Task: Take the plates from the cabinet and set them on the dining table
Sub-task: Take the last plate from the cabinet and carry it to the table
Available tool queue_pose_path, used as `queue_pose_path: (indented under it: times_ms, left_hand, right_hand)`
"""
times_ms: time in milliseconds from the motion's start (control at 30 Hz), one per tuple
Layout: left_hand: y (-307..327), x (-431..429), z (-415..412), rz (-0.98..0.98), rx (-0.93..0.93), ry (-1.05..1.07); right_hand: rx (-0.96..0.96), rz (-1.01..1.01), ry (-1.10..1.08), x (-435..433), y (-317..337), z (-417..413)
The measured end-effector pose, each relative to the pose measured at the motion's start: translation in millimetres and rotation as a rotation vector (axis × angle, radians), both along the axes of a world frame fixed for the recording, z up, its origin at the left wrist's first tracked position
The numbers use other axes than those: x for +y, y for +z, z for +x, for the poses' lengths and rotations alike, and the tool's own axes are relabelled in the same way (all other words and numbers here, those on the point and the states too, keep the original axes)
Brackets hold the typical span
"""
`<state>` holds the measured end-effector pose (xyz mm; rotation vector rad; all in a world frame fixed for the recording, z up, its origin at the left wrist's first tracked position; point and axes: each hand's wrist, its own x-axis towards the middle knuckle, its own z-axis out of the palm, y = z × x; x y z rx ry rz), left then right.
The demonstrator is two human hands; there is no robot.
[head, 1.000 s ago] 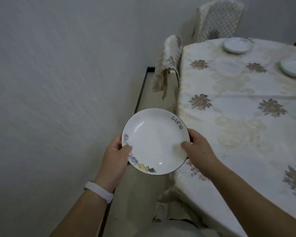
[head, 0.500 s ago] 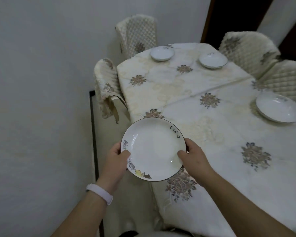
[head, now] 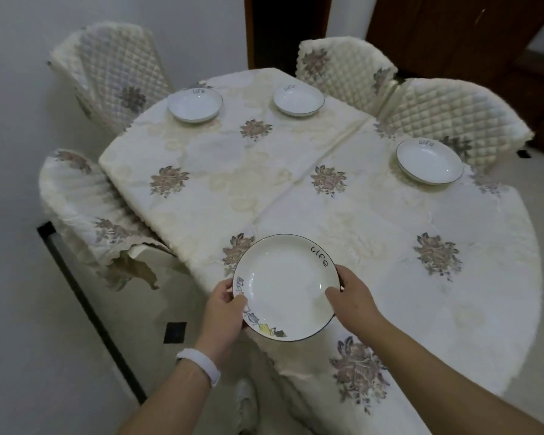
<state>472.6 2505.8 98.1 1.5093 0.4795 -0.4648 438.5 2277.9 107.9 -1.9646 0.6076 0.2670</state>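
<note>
1. Over the near-left edge of the dining table [head: 374, 233], a white plate [head: 285, 287] lettered "life", with a small cartoon print on its rim, sits level between both hands. Whether its base touches the cloth cannot be told.
2. Left hand [head: 223, 312]: thumb curled over the printed rim, fingers underneath and hidden. White wristband [head: 198, 365] on that wrist.
3. Right hand [head: 354, 296]: thumb laid onto the rim's inner slope, fingers wrapped below the edge, out of sight.
4. Three matching plates lie on the floral tablecloth, well apart: far-left plate [head: 194, 105], far-centre plate [head: 299, 100], right-side plate [head: 429, 161]. Each sits near a chair.
5. Quilted covers on the chairs. The near-left chair [head: 76, 196] stands close to the held plate's side, its cover hanging unevenly at the hem.
6. Dark wooden door [head: 437, 32] behind the far chairs, cut off by the top of the frame.
7. Right forearm hides part of the table's near edge. White shoe [head: 245, 400] below the arms, blurred.
</note>
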Motion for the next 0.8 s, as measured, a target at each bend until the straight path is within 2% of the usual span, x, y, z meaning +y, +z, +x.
queue_pose_path:
  times_ms: [367,600,667,800]
  left_hand:
    - [-62.8,-21.4,73.6,0.041,0.060,-0.359]
    - [-69.6,-33.4,78.5,0.143,0.017,-0.536]
    - [-70.1,-31.8,77.2,0.140,0.039,-0.561]
    - [-63.7,-27.1,77.5,0.052,0.114,-0.482]
  right_hand:
    - [0.112,-0.066,-0.343,0.7,-70.3,8.4]
    - [0.138,-0.056,-0.431,-2.2,-83.0,-2.1]
    - [0.156,-0.056,-0.421,-2.6,-84.0,-4.3]
    - [0.183,-0.069,-0.395,-3.2,-80.7,-5.9]
